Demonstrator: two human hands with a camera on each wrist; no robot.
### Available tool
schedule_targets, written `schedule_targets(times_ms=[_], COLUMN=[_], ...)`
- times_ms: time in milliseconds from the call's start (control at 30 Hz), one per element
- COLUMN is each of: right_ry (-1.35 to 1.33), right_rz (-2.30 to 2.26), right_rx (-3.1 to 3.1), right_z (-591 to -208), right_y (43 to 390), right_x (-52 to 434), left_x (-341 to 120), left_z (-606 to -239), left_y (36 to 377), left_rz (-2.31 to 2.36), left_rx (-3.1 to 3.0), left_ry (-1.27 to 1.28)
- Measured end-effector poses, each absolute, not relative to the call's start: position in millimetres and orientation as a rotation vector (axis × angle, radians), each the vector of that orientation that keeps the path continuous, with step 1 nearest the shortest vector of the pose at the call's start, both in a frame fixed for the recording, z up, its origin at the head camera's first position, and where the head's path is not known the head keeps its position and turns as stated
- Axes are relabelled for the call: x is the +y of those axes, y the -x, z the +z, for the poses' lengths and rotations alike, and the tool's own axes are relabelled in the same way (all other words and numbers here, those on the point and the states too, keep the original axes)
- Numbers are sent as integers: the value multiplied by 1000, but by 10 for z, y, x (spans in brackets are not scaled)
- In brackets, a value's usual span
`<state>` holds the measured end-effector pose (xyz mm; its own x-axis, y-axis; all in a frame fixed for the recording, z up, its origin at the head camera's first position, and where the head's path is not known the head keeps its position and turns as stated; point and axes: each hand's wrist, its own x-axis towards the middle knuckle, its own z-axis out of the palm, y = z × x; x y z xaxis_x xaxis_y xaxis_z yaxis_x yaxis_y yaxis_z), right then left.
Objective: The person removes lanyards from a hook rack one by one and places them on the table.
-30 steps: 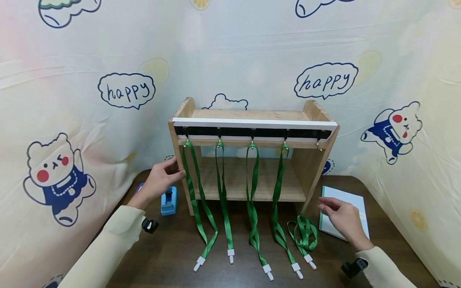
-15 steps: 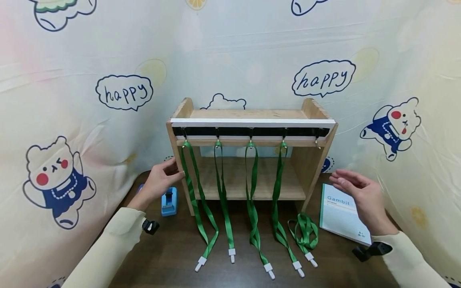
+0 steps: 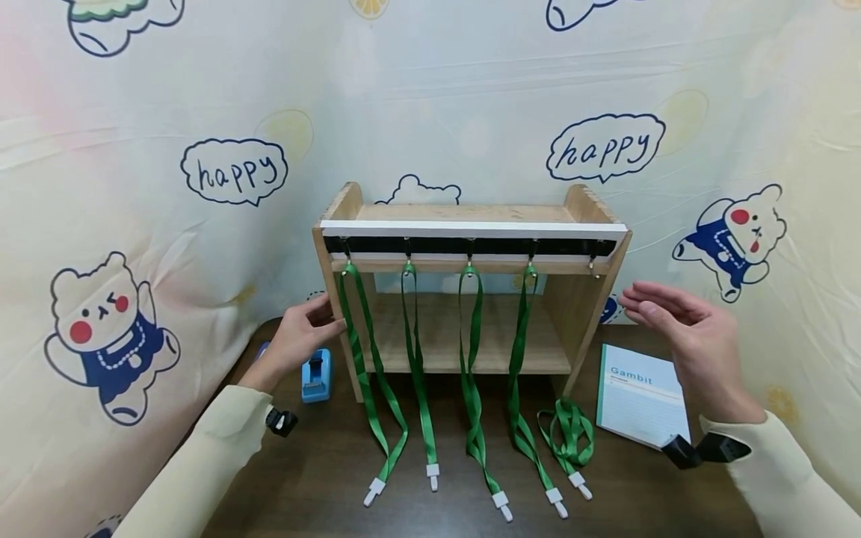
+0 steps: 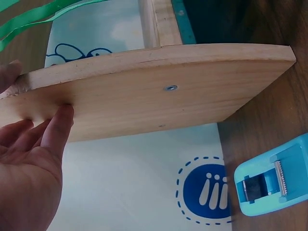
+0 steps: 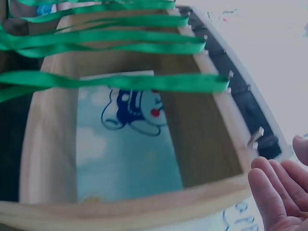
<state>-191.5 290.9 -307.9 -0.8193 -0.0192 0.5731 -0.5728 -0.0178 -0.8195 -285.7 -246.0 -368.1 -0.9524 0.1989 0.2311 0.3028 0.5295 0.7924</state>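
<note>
The left hand [image 3: 299,340] rests its straight fingers [image 4: 57,126] against the left side panel of the wooden shelf rack [image 3: 471,213], thumb toward the front edge, its grip neither curled nor clamped on the wood; judging by the flat contact, it steadies the rack rather than lifts it. The right hand [image 3: 686,332] hovers in the air just off the rack's right panel, fingers extended and loosely apart, holding nothing and not touching the wood. The rack stands upright at the back of the dark desk [image 3: 323,463], open face toward the person, its long axis running left to right. Along its front edge runs a black hook strip [image 3: 471,246]; four green lanyards [image 3: 471,359] hang from the hooks, their long axes dropping vertically and then trailing forward over the desk, so that the white clips lie nearest the person. The rightmost hook [image 3: 595,267] is bare, and the loose lanyard [image 3: 570,437] lies coiled on the desk almost under it, near the rack's right foot. A notebook [image 3: 639,403] printed "Gambit" lies flat to the right, below the raised hand, and a blue tape dispenser [image 3: 316,376] sits just left of the rack, beside the left wrist.
</note>
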Motion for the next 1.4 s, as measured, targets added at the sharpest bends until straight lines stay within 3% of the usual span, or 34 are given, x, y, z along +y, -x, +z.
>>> schedule_targets(times_ms=[533, 1400], right_ry=[-548, -532], right_rz=[1466, 1492], right_rx=[-2281, -2291], right_z=[-2955, -3030], right_y=[2052, 2351], right_x=[2491, 2103], left_x=[-2460, -2463], left_z=[-3673, -3702], left_y=[2866, 2868], left_rz=[-1398, -1376], left_rx=[-2660, -2659], left_ry=[411, 440])
